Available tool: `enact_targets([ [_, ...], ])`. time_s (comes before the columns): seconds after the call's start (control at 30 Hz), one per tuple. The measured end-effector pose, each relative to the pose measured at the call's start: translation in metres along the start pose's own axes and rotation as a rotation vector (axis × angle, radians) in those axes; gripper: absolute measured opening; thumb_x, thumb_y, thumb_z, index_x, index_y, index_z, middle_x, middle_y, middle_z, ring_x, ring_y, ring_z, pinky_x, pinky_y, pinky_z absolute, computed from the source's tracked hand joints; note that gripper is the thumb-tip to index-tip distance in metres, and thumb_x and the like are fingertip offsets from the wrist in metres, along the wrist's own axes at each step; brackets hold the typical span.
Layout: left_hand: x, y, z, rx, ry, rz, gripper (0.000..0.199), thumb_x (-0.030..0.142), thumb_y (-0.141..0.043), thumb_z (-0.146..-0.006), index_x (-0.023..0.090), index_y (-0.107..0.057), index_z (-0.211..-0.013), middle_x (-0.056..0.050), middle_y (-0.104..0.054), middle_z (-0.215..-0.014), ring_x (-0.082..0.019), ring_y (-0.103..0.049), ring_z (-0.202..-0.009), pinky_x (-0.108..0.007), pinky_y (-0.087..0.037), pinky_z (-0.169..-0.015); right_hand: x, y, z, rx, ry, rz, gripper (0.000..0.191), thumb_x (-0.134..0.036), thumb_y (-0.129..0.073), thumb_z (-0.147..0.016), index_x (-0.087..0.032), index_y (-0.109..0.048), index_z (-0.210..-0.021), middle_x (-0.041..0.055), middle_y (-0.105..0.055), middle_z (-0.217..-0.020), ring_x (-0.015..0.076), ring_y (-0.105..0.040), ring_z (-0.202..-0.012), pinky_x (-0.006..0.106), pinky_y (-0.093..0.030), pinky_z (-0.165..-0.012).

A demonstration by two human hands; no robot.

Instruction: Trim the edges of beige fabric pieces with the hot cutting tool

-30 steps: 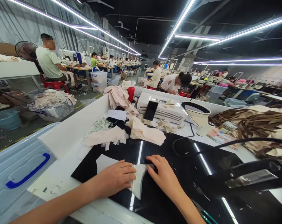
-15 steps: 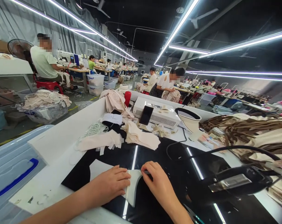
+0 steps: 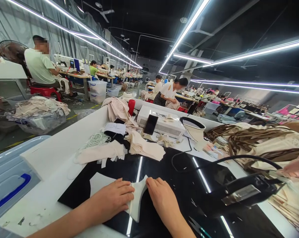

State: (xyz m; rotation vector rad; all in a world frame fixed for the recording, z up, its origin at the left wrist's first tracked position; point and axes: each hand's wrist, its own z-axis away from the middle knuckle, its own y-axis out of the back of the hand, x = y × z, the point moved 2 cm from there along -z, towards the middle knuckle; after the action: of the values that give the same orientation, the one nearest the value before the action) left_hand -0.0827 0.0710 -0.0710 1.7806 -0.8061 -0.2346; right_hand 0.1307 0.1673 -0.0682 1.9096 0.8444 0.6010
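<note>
A white, curved-edged fabric piece (image 3: 137,200) lies on the glossy black board (image 3: 164,175), with a narrow raised strip or seam down its middle. My left hand (image 3: 115,198) rests flat on it, fingers stretched out together, fingertips at the strip. Part of the piece shows beyond that hand on the left. At the upper right corner of the piece, my right hand (image 3: 161,198) has its fingers bunched on the edge; its thumb is hidden. A dark hand-held tool with a metal plate (image 3: 241,195) and a cable stands to the right of my right hand.
Behind the board lie stacked cream fabric pieces (image 3: 146,147), a phone (image 3: 150,124) and a white vented box (image 3: 164,120). Brown and cream fabric (image 3: 250,138) is heaped at right. Scissors (image 3: 200,228) lie near the front. A blue-handled bin (image 3: 13,195) stands left. Co-workers sit beyond.
The right hand's fingers have drawn together over the corner of the piece, where thumb and finger pinched it before. The left hand keeps its place on the fabric. The view has shifted slightly.
</note>
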Motion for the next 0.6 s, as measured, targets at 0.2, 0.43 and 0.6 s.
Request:
enact_targets([
  [0.2, 0.0, 0.002, 0.0, -0.022, 0.007, 0.005, 0.028, 0.017, -0.071, -0.098, 0.022, -0.064, -0.124, -0.003, -0.07, -0.136, -0.022, -0.062, -0.134, -0.039, -0.043, -0.123, 0.011, 0.005, 0.0, 0.06, -0.041, 0.064, 0.023, -0.01, -0.044, -0.103, -0.023, -0.061, -0.096, 0.0037, -0.074, -0.084, 0.0226, -0.067, -0.071, 0.035, -0.045, -0.063],
  [0.43, -0.008, -0.017, 0.004, 0.03, 0.022, -0.029, 0.031, 0.022, -0.069, -0.101, 0.025, -0.063, -0.131, -0.003, -0.068, -0.14, -0.023, -0.059, -0.138, -0.043, -0.038, -0.126, -0.002, 0.042, 0.02, 0.13, 0.071, -0.008, 0.03, -0.012, -0.044, -0.102, -0.025, -0.068, -0.116, 0.0065, -0.078, -0.124, 0.0217, -0.076, -0.103, 0.036, -0.058, -0.083],
  [0.6, 0.0, -0.014, 0.001, -0.016, -0.04, -0.011, 0.04, 0.027, -0.071, -0.1, 0.025, -0.061, -0.139, -0.003, -0.068, -0.141, -0.022, -0.059, -0.139, -0.038, -0.036, -0.127, 0.015, 0.081, 0.076, 0.405, -0.015, 0.039, 0.045, -0.021, -0.071, -0.092, -0.043, -0.066, -0.131, -0.0016, -0.08, -0.12, 0.0248, -0.078, -0.102, 0.042, -0.06, -0.09],
])
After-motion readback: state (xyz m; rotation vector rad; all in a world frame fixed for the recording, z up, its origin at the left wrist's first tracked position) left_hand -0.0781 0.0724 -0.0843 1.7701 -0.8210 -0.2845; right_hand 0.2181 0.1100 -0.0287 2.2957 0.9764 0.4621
